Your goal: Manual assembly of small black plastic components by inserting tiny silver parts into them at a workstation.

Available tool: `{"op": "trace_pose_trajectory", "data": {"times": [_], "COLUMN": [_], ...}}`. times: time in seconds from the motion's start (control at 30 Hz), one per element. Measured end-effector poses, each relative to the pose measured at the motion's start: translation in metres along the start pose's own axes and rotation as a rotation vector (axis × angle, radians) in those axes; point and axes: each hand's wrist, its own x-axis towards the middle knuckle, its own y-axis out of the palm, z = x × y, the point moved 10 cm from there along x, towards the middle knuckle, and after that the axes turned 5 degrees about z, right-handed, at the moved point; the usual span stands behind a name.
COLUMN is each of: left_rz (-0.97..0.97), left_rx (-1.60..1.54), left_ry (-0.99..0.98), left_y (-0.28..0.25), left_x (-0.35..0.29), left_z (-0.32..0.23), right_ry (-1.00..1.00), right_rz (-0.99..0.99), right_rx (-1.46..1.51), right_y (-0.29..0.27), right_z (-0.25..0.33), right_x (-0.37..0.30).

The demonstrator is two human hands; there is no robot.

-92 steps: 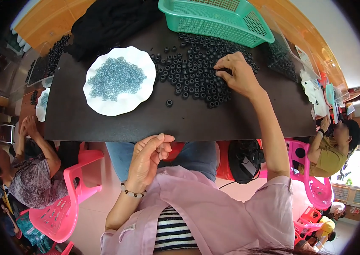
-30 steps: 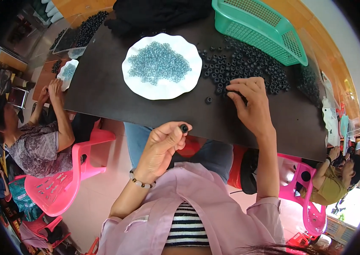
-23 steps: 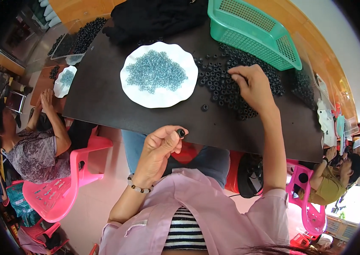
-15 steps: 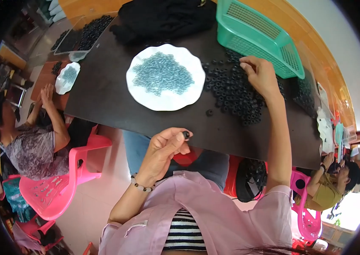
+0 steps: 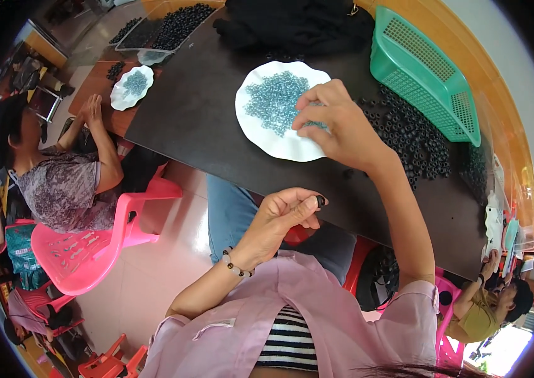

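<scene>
Between the thumb and fingers of my left hand (image 5: 282,217) is a small black ring-shaped piece (image 5: 321,201), held just off the table's near edge. My right hand (image 5: 342,129) is over the right side of a white scalloped plate (image 5: 257,137), its curled fingers apart. Small translucent blue-grey beads (image 5: 273,101) are heaped on that plate, and the right fingertips are at their edge; I cannot tell whether they touch any. To the right of the plate, partly behind my right hand, lies a loose pile of black ring-shaped pieces (image 5: 415,142).
A green plastic basket (image 5: 427,69) stands beyond the black pile on the dark table (image 5: 185,113). Black cloth (image 5: 295,25) lies at the back. At left, a person (image 5: 65,183) sits by a smaller white plate (image 5: 120,97) of beads; another person (image 5: 487,312) is at right.
My right hand has moved left from the black pile to the plate, its fingers spreading from a pinch. My left hand still holds the black piece. The whole view has shifted.
</scene>
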Motion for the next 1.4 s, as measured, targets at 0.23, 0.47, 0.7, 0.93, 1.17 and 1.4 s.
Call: {"op": "trace_pose_trajectory", "data": {"times": [0.23,0.47,0.7,0.93,1.17,1.4], "left_rz": [0.01,0.006,0.006,0.006,0.001,0.007], "left_rx": [0.022,0.016,0.011,0.023,0.027,0.034], "left_ry": [-0.005,-0.017,-0.013,-0.013,-0.012,-0.008], "left_y": [0.001,0.001,0.002,0.001,0.002,0.002], "left_x": [0.0,-0.002,-0.002,-0.002,-0.003,-0.003], "left_z": [0.0,-0.001,-0.002,-0.001,-0.002,-0.002], "right_ry": [-0.028,0.01,-0.01,-0.006,-0.026,-0.021], "right_rz": [-0.024,-0.038,-0.078,-0.128,-0.093,-0.066], "right_rx": [-0.053,-0.044,-0.098,-0.139,-0.114,-0.107], "right_y": [0.017,0.027,0.027,0.019,0.021,0.027], "right_z": [0.005,0.002,0.002,0.009,0.01,0.006], "right_x": [0.009,0.011,0.01,0.008,0.01,0.012]}}
